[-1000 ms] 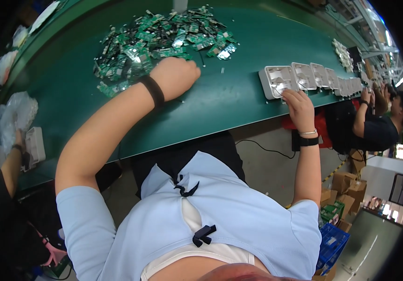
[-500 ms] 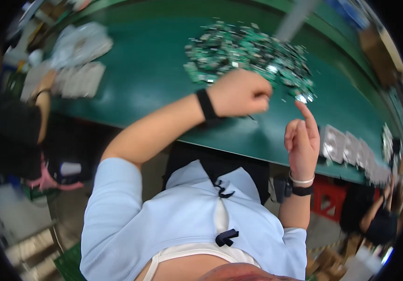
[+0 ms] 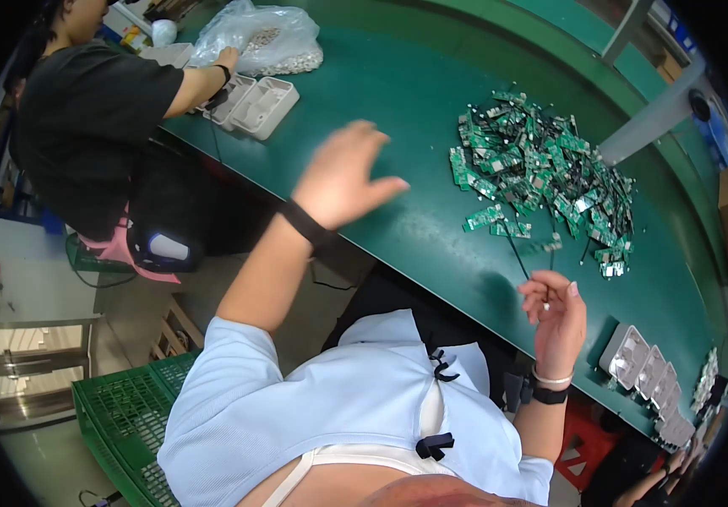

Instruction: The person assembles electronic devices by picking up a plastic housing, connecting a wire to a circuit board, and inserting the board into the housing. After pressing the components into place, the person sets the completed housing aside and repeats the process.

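Note:
My left hand (image 3: 347,173), blurred by motion, is over the green table with its thumb spread from the fingers and nothing visible in it. On the right, my right hand (image 3: 560,325) has its fingers curled near the table's front edge. Just beyond those fingertips is a blurred small green circuit board (image 3: 541,247), whose thin dark cable seems to run into my grip. A small white spot shows between the fingers. Beyond lies a heap of green circuit boards (image 3: 541,160) with black cables, a few loose boards at its near side.
At the left a co-worker (image 3: 98,110) reaches to pale plastic trays (image 3: 267,108) beside a clear bag (image 3: 254,42) of small parts. More pale trays (image 3: 630,355) line the right front edge. A grey post (image 3: 655,118) rises behind the heap. A green crate (image 3: 127,406) stands low left.
The view has swung, so the heap sits farther right. My left hand has moved away from the heap to the left and its fingers have spread. My right hand's pointing finger has curled in.

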`<state>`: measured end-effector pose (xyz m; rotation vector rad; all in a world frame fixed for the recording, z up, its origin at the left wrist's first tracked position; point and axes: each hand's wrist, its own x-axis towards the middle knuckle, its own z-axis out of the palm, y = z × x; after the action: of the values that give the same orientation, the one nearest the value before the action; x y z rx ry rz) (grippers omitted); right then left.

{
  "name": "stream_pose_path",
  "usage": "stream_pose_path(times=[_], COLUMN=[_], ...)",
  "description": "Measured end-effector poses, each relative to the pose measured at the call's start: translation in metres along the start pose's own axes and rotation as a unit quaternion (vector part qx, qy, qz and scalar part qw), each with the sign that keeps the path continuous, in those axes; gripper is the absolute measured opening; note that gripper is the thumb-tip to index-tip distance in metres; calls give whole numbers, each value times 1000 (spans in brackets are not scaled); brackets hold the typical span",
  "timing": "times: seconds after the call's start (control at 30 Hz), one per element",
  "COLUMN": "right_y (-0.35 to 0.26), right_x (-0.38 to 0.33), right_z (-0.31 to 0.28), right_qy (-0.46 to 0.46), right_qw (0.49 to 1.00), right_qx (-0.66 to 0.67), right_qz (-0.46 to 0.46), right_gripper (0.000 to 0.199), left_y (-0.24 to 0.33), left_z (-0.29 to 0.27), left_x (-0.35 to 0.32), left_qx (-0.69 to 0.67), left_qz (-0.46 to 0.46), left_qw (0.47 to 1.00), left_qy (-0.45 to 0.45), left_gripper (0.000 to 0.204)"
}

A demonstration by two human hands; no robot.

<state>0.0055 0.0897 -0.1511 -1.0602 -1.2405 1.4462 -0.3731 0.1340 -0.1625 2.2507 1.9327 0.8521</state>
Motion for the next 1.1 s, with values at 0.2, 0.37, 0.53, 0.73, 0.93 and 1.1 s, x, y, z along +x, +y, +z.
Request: stream_pose_path(times=[0.2,0.37,0.53,0.73,0.93,1.1], right_y=[19,30,37,28,45,48], right_x=[-6,-13,-22,-25,-27,-20], right_z=[-40,-48,-49,-54,-63,-63], right_qy=[47,106,171,129,97,73], right_qw=[996,990,981,988,991,992], right_qx=[-70,-87,-88,-62,-76,57], right_qz=[43,30,4,55,49,86], right_gripper=[32,35,28,20,16,18], left_y=[-156,-216,-213,-183,-75,41], left_z=[-26,-37,-47,-49,-15,0], left_x=[-6,11,24,7,-53,-85], left_qx=[169,181,210,216,113,29], left_qz=[-209,-271,-325,-327,-151,-64], left_qw=[961,945,922,919,981,998], left_qy=[70,35,-23,-26,53,-9], left_gripper=[95,102,95,92,80,77])
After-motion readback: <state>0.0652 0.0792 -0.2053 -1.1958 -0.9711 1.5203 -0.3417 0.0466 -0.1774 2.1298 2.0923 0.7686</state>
